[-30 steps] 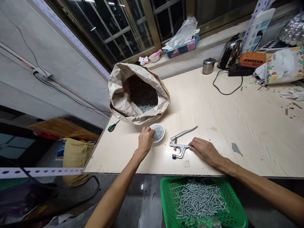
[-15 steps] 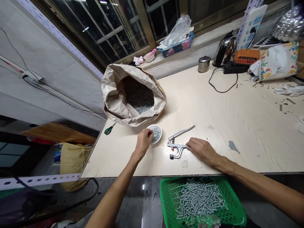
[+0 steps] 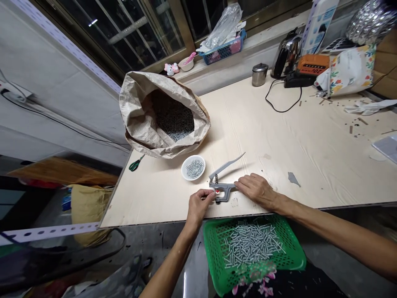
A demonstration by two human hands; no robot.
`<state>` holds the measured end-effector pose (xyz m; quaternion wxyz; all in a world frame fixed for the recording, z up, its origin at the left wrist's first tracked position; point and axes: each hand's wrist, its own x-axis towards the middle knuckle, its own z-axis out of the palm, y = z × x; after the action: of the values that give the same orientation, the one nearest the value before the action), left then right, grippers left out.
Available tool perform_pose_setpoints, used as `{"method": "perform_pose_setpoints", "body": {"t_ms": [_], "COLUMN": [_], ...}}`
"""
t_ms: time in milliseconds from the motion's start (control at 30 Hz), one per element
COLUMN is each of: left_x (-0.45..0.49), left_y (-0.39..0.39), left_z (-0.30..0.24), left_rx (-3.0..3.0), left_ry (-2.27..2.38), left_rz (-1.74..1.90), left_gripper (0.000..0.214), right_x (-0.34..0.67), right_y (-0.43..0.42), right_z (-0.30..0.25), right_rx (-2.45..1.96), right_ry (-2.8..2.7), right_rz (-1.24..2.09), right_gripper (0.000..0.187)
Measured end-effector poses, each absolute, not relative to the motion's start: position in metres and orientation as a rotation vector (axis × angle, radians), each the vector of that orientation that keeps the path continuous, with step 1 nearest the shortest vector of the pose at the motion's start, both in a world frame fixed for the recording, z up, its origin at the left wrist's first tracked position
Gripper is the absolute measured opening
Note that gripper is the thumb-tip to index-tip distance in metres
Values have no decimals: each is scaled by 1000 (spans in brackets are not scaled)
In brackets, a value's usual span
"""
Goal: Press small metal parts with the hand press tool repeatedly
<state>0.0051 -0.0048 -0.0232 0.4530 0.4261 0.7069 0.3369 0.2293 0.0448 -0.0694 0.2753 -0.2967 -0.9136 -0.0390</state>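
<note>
My right hand grips the lower handle of grey snap pliers, which lie on the table with their upper handle raised and a spring and red tip near the jaws. My left hand has thumb and forefinger pinched together right at the jaws; whatever is between them is too small to make out. Behind it stands a white bowl of small silvery metal pins. Below the table edge, a green plastic basket holds a heap of similar, longer-looking metal pins.
A big paper-lined sack of dark and silvery small parts stands open at the back left. Green-handled scissors lie beside it. Farther off are a metal canister, a kettle, an orange device and a cord. A grey scrap lies right.
My left hand has left the bowl and moved right to the pliers' jaws. The right hand keeps its hold on the handle. The whole view has shifted slightly.
</note>
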Motion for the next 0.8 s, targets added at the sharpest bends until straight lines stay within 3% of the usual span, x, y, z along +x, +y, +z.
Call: {"method": "perform_pose_setpoints", "body": {"t_ms": [567, 800], "left_x": [9, 0], "left_y": [-2, 7], "left_z": [-37, -25], "left_rx": [976, 894], "left_ry": [1781, 1649], "left_rz": [739, 495], "left_gripper": [32, 29], "right_x": [230, 228], "right_y": [43, 43], "right_z": [-67, -73], "right_rx": [-815, -795], "right_ry": [-2489, -2524], "right_rz": [-46, -122], "right_gripper": [32, 31]}}
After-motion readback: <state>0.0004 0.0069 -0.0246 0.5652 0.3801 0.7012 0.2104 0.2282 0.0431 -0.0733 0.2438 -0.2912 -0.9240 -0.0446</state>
